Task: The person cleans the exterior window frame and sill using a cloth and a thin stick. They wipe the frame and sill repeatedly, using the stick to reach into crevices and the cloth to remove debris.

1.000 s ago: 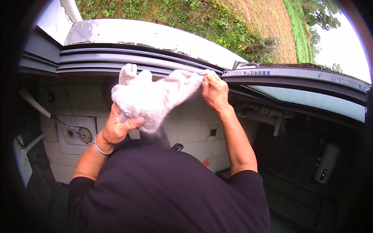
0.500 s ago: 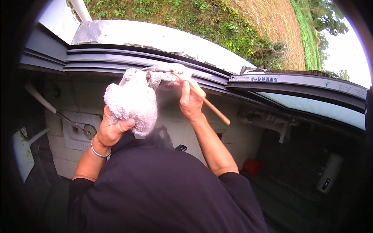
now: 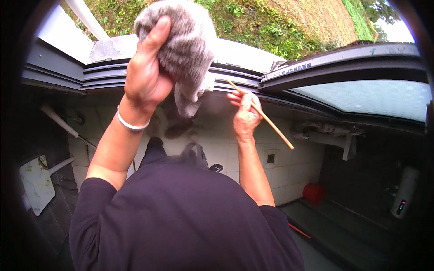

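My left hand [image 3: 147, 79] is raised and closed around a grey-white fluffy cloth [image 3: 192, 47], thumb pressed on its side. The cloth is bunched at the top, and a loose end hangs down in front of the window track [image 3: 104, 77]. A thin wooden stick [image 3: 276, 129], like a chopstick, is pinched in my right hand [image 3: 247, 115]. Its upper tip is close to the grey metal track, to the right of the cloth; whether it touches the track I cannot tell.
A window sash with frosted glass [image 3: 361, 97] stands at the right. Beyond the white ledge [image 3: 246, 56] are plants and soil. Below lie a tiled floor [image 3: 289, 176], a red bucket [image 3: 313, 193] and a white panel [image 3: 38, 183]. A white pipe [image 3: 88, 18] rises at upper left.
My left hand has lifted the cloth up and away from the track, its loose end now hanging. My right hand has moved a little right and down, and the stick has come off the cloth.
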